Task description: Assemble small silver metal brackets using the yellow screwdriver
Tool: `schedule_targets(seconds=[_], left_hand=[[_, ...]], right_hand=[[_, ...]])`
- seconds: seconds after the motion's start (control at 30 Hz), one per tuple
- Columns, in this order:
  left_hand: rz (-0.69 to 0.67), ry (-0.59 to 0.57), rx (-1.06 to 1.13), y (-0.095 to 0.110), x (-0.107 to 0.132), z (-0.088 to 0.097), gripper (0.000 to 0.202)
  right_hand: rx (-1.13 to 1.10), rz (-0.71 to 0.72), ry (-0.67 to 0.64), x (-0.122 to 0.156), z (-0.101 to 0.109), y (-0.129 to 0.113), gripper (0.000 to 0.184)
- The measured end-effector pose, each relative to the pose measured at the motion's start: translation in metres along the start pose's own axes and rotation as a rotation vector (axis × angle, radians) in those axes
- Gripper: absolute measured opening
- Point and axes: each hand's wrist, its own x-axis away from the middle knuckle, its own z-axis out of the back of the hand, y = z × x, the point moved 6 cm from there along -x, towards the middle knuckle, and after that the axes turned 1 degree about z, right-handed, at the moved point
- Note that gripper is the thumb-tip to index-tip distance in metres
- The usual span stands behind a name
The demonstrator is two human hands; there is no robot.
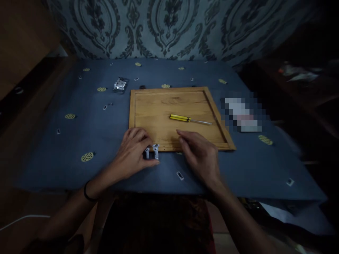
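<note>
A flat wooden panel with a raised frame lies on a table under a blue cloth. A yellow-handled screwdriver rests on the panel, right of its middle. My left hand curls its fingers round a small silver metal hinge at the panel's near edge. My right hand hovers just right of it over that same edge, fingers loosely bent and slightly blurred, with nothing visible in them.
A clear packet of silver metal parts sits on the cloth at the back left. A blurred-out white object lies right of the panel. Patterned wallpaper rises behind the table. Dark furniture stands on both sides.
</note>
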Motion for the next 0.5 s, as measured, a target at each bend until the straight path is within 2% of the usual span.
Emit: schedule_targets(seconds=[0.1,0.2,0.37,0.43,0.5], left_hand=[[-0.016,0.014,0.009,-0.001,0.0,-0.001,0.041],[-0.006,0.01,0.013,-0.003,0.001,-0.002,0.039],[-0.005,-0.003,-0.011,-0.002,0.0,-0.001,0.041],[-0.001,-0.012,-0.019,-0.002,-0.001,-0.001,0.043],[0.001,-0.024,-0.02,-0.001,-0.002,-0.001,0.044]], right_hand=[[0.134,-0.052,-0.031,-0.021,0.01,0.03,0.035],[0.242,-0.102,-0.111,-0.043,0.006,0.048,0.041],[0.298,-0.158,-0.264,-0.069,-0.016,0.052,0.033],[0.279,-0.168,-0.274,-0.074,-0.017,0.051,0.027],[0.232,-0.162,-0.229,-0.077,-0.012,0.047,0.022]])
